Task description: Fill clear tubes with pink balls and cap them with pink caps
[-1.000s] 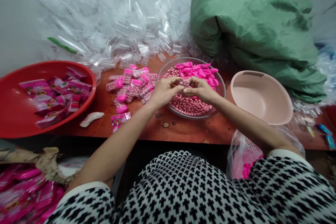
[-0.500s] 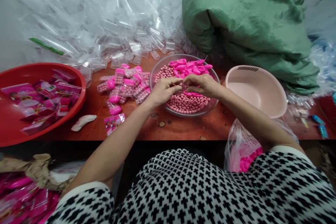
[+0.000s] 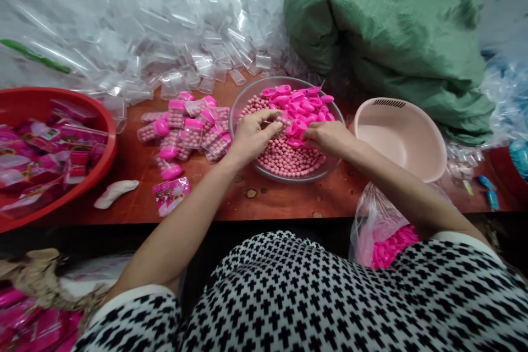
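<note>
A clear bowl (image 3: 236,146) on the table holds round pink beads (image 3: 289,159) and a heap of bright pink plastic caps (image 3: 303,104). Over the bowl's left half, my left hand (image 3: 253,135) is closed on a small clear container (image 3: 282,127) with beads inside, partly hidden by the fingers. At the right edge of the cap heap is my right hand (image 3: 330,137), its fingers pinched on a pink cap; the fingertips are partly hidden. Left of the bowl lie several bead-filled containers (image 3: 192,135) with pink caps on.
A red basin (image 3: 109,146) of pink packets stands left, near a white curved piece (image 3: 116,193) and a pink card (image 3: 171,196). Right is a beige basin (image 3: 400,143), above a bag of pink caps (image 3: 388,242). Clear containers (image 3: 198,63) and a green sack (image 3: 383,38) fill the back.
My hands have moved apart: the right has dropped to the pink caps, while the left still holds the container over the bowl. The view has shifted slightly.
</note>
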Tool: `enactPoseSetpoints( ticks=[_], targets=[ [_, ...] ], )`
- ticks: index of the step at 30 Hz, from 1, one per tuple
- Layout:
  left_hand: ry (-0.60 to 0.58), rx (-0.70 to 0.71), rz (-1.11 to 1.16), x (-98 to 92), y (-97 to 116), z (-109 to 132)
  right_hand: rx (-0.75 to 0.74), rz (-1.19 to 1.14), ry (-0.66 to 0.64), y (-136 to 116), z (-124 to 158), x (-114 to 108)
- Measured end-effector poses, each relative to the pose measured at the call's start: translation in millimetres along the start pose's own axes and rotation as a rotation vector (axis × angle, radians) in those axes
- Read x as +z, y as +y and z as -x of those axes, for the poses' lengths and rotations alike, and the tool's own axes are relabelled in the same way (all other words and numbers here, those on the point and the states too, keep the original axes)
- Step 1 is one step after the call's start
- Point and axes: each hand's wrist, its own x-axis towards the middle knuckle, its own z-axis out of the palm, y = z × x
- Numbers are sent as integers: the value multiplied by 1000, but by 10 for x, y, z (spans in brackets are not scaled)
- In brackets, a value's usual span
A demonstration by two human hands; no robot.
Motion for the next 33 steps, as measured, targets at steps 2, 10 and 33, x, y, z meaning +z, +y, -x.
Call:
enactPoseSetpoints(
  ticks=[2,10,33],
  targets=[
    [-13,5,43,-9,3,8,26,86,-41,-58,-41,75],
    [-72,43,13,4,-9,18,4,150,-85,-66,-11,185],
    [-67,213,-300,38,144,235,-138,-546,498,-229,54,55]
  ],
)
